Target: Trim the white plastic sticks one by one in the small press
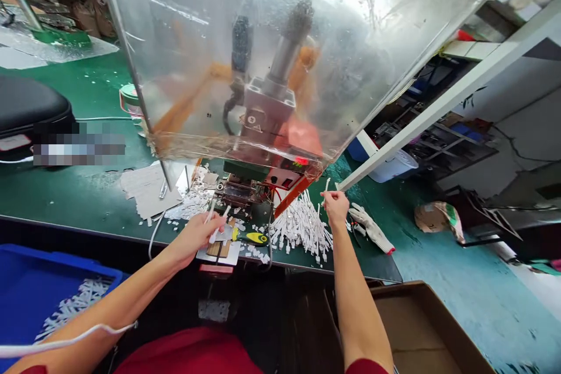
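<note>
My left hand [199, 235] is closed, pinching thin white plastic strips [227, 211] in front of the press; their exact kind is too small to tell. Beside those fingertips lies a scraper [253, 238] with a yellow and black handle, on a small plate [219, 249] at the bench front. My right hand [336, 208] is closed on one more white strip [328, 183], its tip pointing up, above the right end of a heap of similar white strips [300, 228]. The press head [263, 108] stands behind a cloudy plastic shield, and its tooling [239, 191] shows below.
The hanging plastic shield [175, 70] has a metal edge near my hands. White scraps [193, 201] and cardboard [146, 187] lie left of the press. A white glove [372, 231] lies at right. A blue bin [56, 263] with strips and a brown box [421, 327] flank me.
</note>
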`<state>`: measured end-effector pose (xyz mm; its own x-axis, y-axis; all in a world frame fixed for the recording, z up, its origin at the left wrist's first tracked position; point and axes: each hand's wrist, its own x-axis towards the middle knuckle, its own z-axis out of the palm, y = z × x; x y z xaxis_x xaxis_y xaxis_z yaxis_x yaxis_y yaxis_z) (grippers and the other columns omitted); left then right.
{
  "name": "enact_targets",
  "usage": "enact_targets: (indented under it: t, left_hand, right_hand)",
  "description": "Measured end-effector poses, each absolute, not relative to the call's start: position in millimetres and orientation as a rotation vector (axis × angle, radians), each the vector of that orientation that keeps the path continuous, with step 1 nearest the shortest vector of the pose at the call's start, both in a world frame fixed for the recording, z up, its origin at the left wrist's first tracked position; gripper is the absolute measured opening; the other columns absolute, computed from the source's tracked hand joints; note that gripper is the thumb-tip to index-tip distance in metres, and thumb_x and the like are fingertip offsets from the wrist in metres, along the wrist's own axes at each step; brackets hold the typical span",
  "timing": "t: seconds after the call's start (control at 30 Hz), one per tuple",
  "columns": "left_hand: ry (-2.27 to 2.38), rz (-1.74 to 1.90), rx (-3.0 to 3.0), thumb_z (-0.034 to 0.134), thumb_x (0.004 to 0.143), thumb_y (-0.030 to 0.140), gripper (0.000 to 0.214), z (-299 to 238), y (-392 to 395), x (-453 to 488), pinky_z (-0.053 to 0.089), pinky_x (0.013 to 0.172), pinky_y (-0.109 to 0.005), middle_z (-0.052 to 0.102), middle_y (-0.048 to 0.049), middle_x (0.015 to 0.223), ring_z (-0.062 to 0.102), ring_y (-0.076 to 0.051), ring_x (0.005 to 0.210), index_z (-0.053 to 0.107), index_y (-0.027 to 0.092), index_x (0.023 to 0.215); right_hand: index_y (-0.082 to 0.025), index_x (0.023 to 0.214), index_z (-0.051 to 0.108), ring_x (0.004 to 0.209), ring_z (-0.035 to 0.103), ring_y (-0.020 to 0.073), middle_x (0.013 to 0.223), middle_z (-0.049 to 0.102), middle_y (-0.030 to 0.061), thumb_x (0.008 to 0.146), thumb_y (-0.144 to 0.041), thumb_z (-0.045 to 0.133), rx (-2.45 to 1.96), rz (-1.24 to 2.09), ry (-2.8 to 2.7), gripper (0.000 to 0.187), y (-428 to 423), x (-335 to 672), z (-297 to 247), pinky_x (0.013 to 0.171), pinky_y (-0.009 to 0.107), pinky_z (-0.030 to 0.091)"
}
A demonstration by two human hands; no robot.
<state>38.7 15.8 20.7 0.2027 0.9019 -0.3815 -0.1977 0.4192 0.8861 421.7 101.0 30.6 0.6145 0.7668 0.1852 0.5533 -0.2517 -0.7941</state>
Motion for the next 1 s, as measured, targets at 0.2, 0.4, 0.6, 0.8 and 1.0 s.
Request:
enact_targets:
  t: [0.2, 0.4, 0.6, 0.8, 1.0]
  left_hand:
    - [0.901, 0.944, 0.646, 0.071, 0.076, 0.043, 0.034, 21, -1, 20, 0.012, 0.034, -0.017, 0.044, 0.0051, 0.048, 0.031, -0.004, 0.036, 0.056, 0.015, 0.065]
    - [0.701, 0.902, 0.546, 0.067, 0.082, 0.026, 0.025, 20, -3, 3, 0.029, 0.032, -0.016, 0.052, 0.0045, 0.057, 0.045, -0.008, 0.038, 0.061, 0.017, 0.105]
    - [0.565, 0.902, 0.404, 0.059, 0.091, 0.031, 0.021, 13, -7, -13, 0.025, 0.032, -0.013, 0.042, 0.0050, 0.053, 0.036, -0.004, 0.038, 0.061, 0.014, 0.078]
    - [0.548, 0.910, 0.363, 0.056, 0.093, 0.031, 0.028, 4, -7, -19, 0.021, 0.033, -0.013, 0.038, 0.0062, 0.052, 0.027, -0.002, 0.036, 0.059, 0.013, 0.072]
    - [0.642, 0.951, 0.459, 0.058, 0.092, 0.033, 0.023, -1, -6, -18, 0.016, 0.032, -0.014, 0.036, 0.0079, 0.052, 0.024, -0.002, 0.036, 0.065, 0.011, 0.089]
  right_hand:
    - [-0.019, 0.081, 0.063, 0.040, 0.036, 0.0039, 0.068, 0.066, -0.0006, 0.059, -0.034, 0.083, -1.262, 1.003, -0.745, 0.033, 17, 337, 57, 0.036, 0.018, 0.027]
    - [-0.019, 0.067, 0.053, 0.032, 0.026, 0.0009, 0.060, 0.066, -0.0013, 0.070, -0.040, 0.078, -1.127, 1.646, -0.754, 0.033, -15, 214, 31, 0.031, 0.015, 0.018]
    - [-0.020, 0.064, 0.046, 0.030, 0.027, 0.0016, 0.051, 0.063, -0.0020, 0.074, -0.044, 0.071, -1.117, 1.605, -0.784, 0.036, 7, 166, 13, 0.032, 0.015, 0.015]
    - [-0.020, 0.064, 0.046, 0.031, 0.029, 0.0024, 0.049, 0.062, -0.0025, 0.072, -0.043, 0.070, -1.168, 1.560, -0.793, 0.034, 13, 160, 10, 0.032, 0.016, 0.017]
    - [-0.021, 0.064, 0.047, 0.030, 0.030, 0.0035, 0.047, 0.060, -0.0040, 0.069, -0.042, 0.071, -1.180, 1.568, -0.762, 0.032, 19, 158, 14, 0.032, 0.017, 0.019]
